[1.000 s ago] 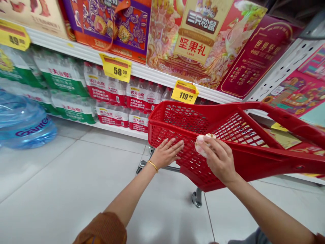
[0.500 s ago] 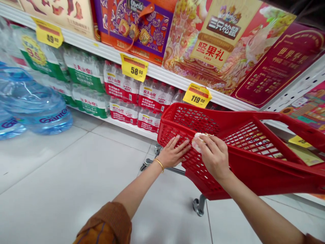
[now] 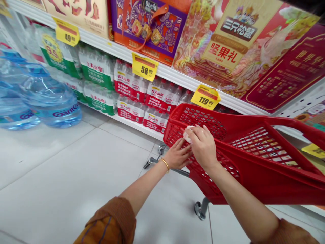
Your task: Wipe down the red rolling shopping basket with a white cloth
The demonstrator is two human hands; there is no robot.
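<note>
Pale tiles cover the floor [image 3: 63, 189], and a white shelf [image 3: 175, 77] runs from the upper left towards the right, with gift boxes [image 3: 149, 30] above it and packs of bottled water [image 3: 157, 96] below. Big water bottles [image 3: 56, 98] stand at the left edge. A red cart [image 3: 254, 179] fills the right of the frame. The right hand [image 3: 203, 145] pinches a bunched white cloth [image 3: 187, 134] at the cart's near rim, centre of the frame; the left hand [image 3: 179, 156] holds nothing, fingers slightly spread on the meshed side. A second ago the cloth was clearly apart from the left hand; now it sits right by its fingertips
</note>
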